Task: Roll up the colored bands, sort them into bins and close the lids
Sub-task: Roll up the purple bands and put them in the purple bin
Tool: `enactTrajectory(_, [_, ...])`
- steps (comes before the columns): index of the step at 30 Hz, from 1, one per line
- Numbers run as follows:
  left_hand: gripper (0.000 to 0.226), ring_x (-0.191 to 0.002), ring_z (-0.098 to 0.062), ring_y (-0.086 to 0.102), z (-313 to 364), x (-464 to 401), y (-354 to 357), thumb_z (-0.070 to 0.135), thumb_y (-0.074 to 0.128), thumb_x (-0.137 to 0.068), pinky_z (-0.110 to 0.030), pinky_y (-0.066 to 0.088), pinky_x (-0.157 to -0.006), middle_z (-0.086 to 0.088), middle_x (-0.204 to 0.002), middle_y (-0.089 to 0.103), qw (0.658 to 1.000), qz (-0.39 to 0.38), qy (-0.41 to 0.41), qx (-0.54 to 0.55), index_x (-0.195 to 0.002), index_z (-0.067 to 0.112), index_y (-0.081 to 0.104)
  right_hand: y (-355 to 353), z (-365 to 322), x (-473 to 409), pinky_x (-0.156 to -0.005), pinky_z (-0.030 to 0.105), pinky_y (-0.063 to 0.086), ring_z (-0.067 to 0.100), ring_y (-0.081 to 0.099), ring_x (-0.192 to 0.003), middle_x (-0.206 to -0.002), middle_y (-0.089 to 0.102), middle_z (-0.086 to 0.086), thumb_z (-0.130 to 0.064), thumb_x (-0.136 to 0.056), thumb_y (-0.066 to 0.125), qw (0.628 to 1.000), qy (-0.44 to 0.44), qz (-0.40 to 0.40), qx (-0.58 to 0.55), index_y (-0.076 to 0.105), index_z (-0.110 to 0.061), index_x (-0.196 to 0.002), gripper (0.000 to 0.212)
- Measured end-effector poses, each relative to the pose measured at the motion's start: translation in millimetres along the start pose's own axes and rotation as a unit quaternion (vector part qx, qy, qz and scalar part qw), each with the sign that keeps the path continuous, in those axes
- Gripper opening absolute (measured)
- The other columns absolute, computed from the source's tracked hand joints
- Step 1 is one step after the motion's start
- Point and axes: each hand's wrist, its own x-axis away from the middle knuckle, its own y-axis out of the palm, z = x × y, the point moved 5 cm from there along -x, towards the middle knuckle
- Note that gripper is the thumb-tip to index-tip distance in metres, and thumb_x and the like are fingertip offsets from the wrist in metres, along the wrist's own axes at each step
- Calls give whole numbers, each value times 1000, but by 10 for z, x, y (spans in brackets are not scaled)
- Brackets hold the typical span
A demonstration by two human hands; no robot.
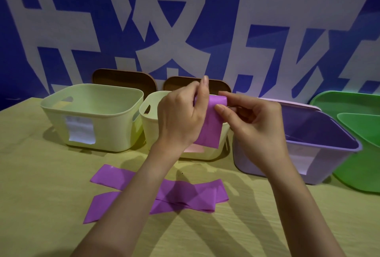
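A purple band [209, 125] hangs in the air in front of the middle cream bin [150, 125]. Its top end is partly rolled. My left hand [183, 112] grips the roll's left side, and my right hand [250, 117] pinches its right end between thumb and fingers. More purple bands [185, 197] lie flat and crossed on the table below my forearms. A second cream bin [92, 117] stands to the left. A purple bin [308, 149] and a green bin [353, 166] stand to the right.
Two brown lids [123, 80] lean against the blue-and-white wall behind the cream bins. A purple lid [296, 103] stands behind the purple bin, and a green lid [357, 125] rests over the green bin. The tan table [51, 195] extends toward me.
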Motion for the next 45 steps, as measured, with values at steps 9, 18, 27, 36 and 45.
enactTrajectory(9, [43, -52, -7, 56, -117, -19, -3, 36, 35, -97, -9, 36, -47, 12, -50, 47, 986, 0, -106, 128, -57, 29, 50, 66, -90, 24, -72, 19, 54, 10, 64, -75, -86, 67, -11, -18, -77, 80, 998, -44, -36, 32, 67, -16, -114, 40])
enactTrajectory(18, [52, -46, -4, 51, -150, -15, 56, 38, 38, -99, -10, 32, -45, 14, -43, 48, 980, -40, -149, 130, -51, 23, 50, 24, -48, 22, -77, 21, 56, 10, 68, -79, -89, 72, -8, -8, -78, 78, 998, -49, 20, 40, 69, -19, -110, 35])
enactTrajectory(27, [47, -53, -10, 54, -77, -51, 24, 43, 23, -98, -12, 35, -47, 16, -54, 43, 998, -42, -19, 30, -68, 20, 53, 28, 25, 18, -70, 33, 59, 19, 70, -76, -83, 73, -5, -17, -81, 75, 999, 19, 36, -4, 71, -15, -107, 27])
enactTrajectory(36, [47, -54, -4, 53, -215, -73, 17, 38, 29, -90, -12, 36, -47, 6, -46, 47, 984, -55, -143, 94, -53, 20, 51, 103, -75, 44, -79, 20, 54, 10, 65, -88, -108, 65, 4, -17, -82, 74, 988, -118, 20, 95, 62, -10, -121, 41])
enactTrajectory(45, [45, -51, -4, 49, -255, -55, 95, 42, 37, -85, -17, 38, -50, 7, -47, 49, 952, -126, -232, 153, -57, 14, 58, 75, -81, 49, -78, 21, 53, 11, 64, -85, -99, 69, -1, -13, -82, 74, 988, -127, 26, 84, 67, -14, -115, 34])
